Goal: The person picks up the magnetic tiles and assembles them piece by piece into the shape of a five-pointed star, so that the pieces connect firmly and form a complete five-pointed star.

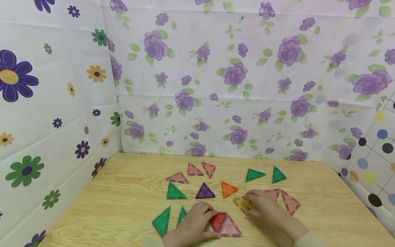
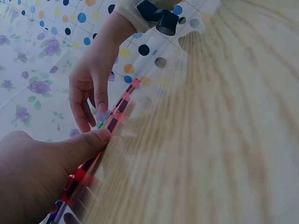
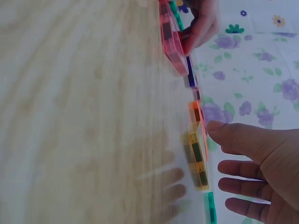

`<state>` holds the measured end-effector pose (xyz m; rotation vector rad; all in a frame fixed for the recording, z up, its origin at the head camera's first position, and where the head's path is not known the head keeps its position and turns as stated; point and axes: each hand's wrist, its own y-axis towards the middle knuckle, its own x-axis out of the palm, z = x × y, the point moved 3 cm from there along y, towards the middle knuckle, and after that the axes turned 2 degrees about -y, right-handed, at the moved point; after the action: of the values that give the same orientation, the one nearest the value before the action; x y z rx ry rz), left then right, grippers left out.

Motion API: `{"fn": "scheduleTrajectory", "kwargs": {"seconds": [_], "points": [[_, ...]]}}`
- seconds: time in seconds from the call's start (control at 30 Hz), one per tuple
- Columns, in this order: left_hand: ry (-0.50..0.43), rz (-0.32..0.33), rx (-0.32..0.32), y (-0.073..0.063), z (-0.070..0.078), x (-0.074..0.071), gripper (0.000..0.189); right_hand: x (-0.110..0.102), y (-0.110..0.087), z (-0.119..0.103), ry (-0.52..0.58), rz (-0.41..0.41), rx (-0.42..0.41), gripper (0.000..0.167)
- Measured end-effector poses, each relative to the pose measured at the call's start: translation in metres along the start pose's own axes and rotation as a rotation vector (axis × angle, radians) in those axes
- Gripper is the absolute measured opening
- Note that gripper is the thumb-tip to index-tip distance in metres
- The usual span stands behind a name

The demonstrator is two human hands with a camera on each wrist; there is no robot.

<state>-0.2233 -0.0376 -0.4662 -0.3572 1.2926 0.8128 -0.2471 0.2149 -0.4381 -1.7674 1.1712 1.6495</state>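
Observation:
My left hand (image 1: 195,223) holds a red triangular magnetic tile (image 1: 218,221) and the light pink triangular tile (image 1: 231,230) joined along its side. In the left wrist view the thumb (image 2: 81,151) rests at the tile edges. A yellow triangular tile (image 1: 241,204) lies under the fingers of my right hand (image 1: 265,207). Seen from the right wrist, that hand (image 3: 261,170) has its fingers spread and relaxed beside the yellow tile (image 3: 198,158), its thumb close to the tile's top. Whether they touch cannot be told. An orange triangle (image 1: 229,189) and a purple triangle (image 1: 205,191) lie just beyond.
Green triangles (image 1: 176,192) lie on the wooden table (image 1: 117,192) at left, two partly beside my left forearm. Pink triangles (image 1: 194,169) and two green ones (image 1: 278,175) lie farther back; more pink triangles (image 1: 290,202) sit by my right hand. Patterned cloth (image 1: 216,85) surrounds the table.

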Motion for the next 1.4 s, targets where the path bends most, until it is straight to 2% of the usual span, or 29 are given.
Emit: {"fn": "scheduleTrajectory", "kwargs": {"seconds": [0.3,0.57,1.1,1.4], "points": [[-0.039,-0.029,-0.037,0.0,-0.002,0.002,0.065,0.004,0.003,0.008,0.075,-0.097,0.002,0.053],[-0.038,-0.027,-0.038,0.0,-0.002,0.003,0.065,0.003,0.002,0.008,0.067,-0.085,-0.031,0.051],[-0.022,-0.015,-0.028,-0.001,-0.002,0.003,0.063,0.007,-0.002,0.006,0.068,-0.11,0.039,0.047],[-0.022,-0.01,-0.017,-0.001,-0.002,0.003,0.063,0.008,-0.008,0.004,0.059,-0.093,0.036,0.048]]}}
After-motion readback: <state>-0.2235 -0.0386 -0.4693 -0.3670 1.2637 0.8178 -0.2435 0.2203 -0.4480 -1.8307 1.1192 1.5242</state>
